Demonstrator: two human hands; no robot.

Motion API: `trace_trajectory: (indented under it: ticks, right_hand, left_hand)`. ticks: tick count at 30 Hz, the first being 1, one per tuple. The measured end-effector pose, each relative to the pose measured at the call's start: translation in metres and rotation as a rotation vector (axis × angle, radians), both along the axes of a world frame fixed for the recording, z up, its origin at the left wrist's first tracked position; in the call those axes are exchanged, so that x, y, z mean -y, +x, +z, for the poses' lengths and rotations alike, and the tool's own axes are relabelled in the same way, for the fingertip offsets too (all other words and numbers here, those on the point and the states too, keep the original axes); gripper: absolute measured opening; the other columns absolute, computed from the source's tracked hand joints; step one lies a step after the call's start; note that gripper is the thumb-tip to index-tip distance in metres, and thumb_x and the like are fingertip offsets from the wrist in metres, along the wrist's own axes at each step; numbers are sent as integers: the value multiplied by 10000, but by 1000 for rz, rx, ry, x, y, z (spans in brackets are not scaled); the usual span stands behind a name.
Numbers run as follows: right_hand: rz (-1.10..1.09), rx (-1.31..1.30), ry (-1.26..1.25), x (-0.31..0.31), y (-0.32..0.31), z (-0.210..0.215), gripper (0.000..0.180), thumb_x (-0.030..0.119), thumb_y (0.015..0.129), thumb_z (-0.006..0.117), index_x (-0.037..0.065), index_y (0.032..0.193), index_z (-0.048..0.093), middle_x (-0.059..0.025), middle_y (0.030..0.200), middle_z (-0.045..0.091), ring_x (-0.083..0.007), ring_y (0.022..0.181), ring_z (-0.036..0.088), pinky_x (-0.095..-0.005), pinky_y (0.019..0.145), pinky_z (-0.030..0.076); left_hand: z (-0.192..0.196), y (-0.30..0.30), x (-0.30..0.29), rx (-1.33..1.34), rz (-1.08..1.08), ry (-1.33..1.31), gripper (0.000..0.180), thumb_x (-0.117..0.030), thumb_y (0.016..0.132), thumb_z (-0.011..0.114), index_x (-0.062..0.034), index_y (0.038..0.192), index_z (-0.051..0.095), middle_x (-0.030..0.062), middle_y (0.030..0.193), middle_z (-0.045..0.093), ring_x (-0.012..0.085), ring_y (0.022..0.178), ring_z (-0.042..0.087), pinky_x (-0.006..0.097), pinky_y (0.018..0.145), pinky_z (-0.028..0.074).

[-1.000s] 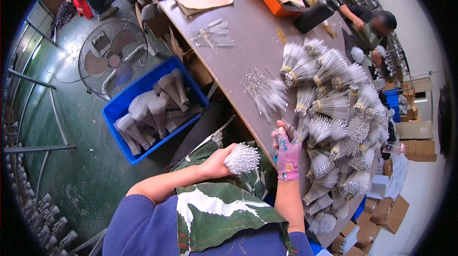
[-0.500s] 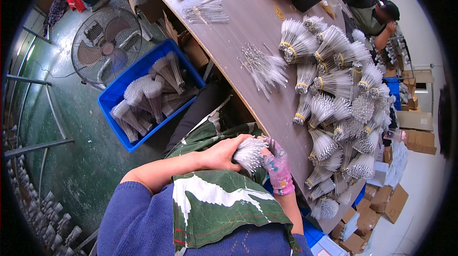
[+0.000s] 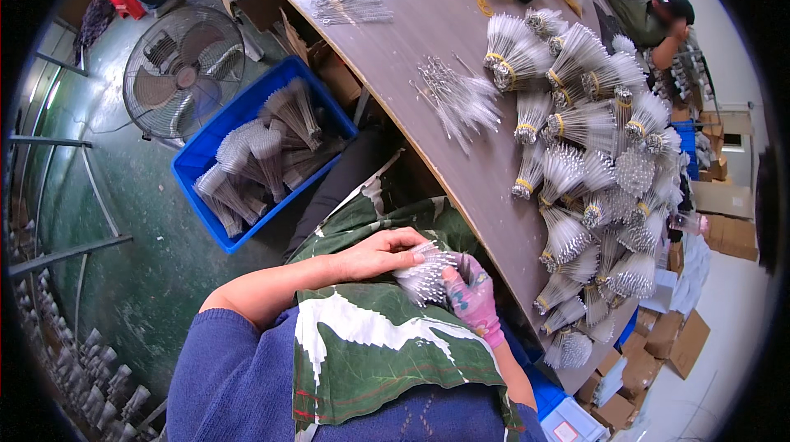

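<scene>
Over my lap, just off the table's edge, I hold a bundle of thin wire brushes with white bristles (image 3: 424,276). My left hand (image 3: 380,254) is bare and closed round the bundle's left side, its thumb lying across the top. On the opposite side, my right hand (image 3: 479,298) wears a pink flowered glove with bare fingertips showing. Its thumb and fingers press against the bundle's right side; some of these fingers are hidden. The brush tips fan out between both hands. On the table nearby lies a loose heap of similar brushes (image 3: 457,100).
Many banded brush bundles (image 3: 588,146) are piled along the right of the table (image 3: 403,39). A flat row of brushes (image 3: 354,4) lies farther back. At left stand a blue bin (image 3: 222,232) of bundles and a floor fan (image 3: 186,72). Another person (image 3: 642,18) sits at far right.
The bundle has tilted and shifted slightly in my hands. My left thumb now lies over its top, and my right hand has turned and lowered a little. The whole view has shifted slightly.
</scene>
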State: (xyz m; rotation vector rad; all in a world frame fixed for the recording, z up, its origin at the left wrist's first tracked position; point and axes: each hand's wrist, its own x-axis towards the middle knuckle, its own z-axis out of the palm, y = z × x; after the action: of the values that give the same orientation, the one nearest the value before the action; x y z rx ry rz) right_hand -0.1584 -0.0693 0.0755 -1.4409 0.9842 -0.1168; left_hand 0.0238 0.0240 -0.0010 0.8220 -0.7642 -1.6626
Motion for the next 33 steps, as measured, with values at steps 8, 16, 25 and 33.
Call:
trace_trajectory:
  ticks: [8, 16, 25, 33]
  right_hand:
    - [175, -104, 315, 24, -24, 17, 401, 326, 945, 441, -5, 1145, 549, -49, 906, 593, -98, 763, 526, -243, 703, 436]
    - [568, -180, -287, 55, -10, 36, 292, 246, 865, 570, 20, 1041, 624, -124, 916, 641, -175, 828, 624, -295, 738, 467]
    - [388, -64, -93, 38, -3, 25, 163, 129, 777, 665, 8, 881, 628, -56, 773, 614, -102, 748, 556, -260, 695, 455]
    - [223, -84, 42, 31, -3, 19, 146, 124, 822, 618, -4, 892, 614, -24, 786, 609, -92, 741, 535, -248, 696, 442]
  left_hand:
    - [13, -3, 11, 112, -96, 149, 261, -179, 842, 613, -1, 1030, 577, 29, 917, 605, 91, 868, 535, 249, 788, 434]
    - [18, -13, 12, 114, -100, 185, 258, -204, 878, 577, -5, 1042, 569, 15, 928, 598, 69, 876, 524, 232, 791, 424]
    - [27, -7, 11, 72, -150, 265, 249, -165, 847, 598, -5, 1036, 602, 35, 959, 625, 89, 885, 553, 241, 812, 434]
    - [22, -17, 8, 225, -99, 134, 270, -223, 853, 616, -4, 1010, 598, 37, 900, 628, 88, 830, 549, 248, 767, 447]
